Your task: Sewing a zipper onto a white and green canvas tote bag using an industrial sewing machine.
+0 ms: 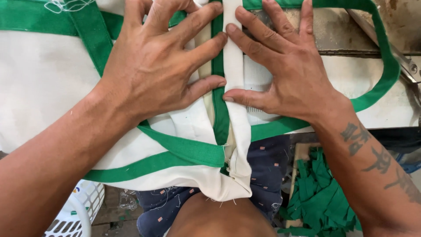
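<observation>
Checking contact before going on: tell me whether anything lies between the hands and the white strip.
Nothing visible does. The left hand and right hand press flat, fingertips directly on the white strip beside the green band.

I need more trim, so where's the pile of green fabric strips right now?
In the head view, the pile of green fabric strips lies at lower right, below the table edge, under the right forearm.
</observation>
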